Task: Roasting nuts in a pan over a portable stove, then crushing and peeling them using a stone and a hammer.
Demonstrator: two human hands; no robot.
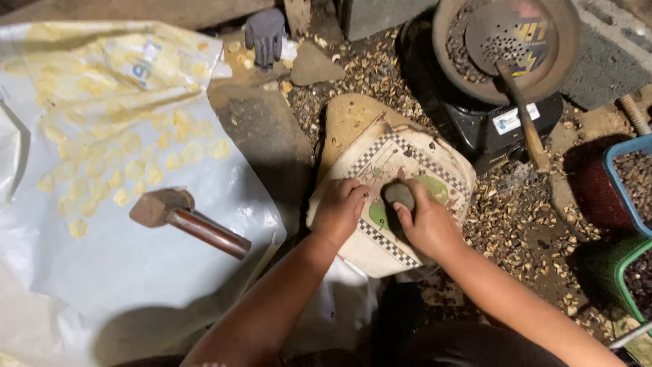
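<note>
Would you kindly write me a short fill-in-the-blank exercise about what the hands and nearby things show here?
1. The right hand grips a small dark ____ against the patterned tile.
2. The left hand rests on the same ____.
3. The wooden mallet lies on a ____ sheet strewn with yellow flakes.
4. The grey glove lies at the ____ of the view.

Missing words: stone; tile; white; top

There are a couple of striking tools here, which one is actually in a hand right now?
The small dark stone, gripped in the right hand over the patterned tile. The wooden-handled mallet lies untouched on the white sheet, left of the left hand.
</note>
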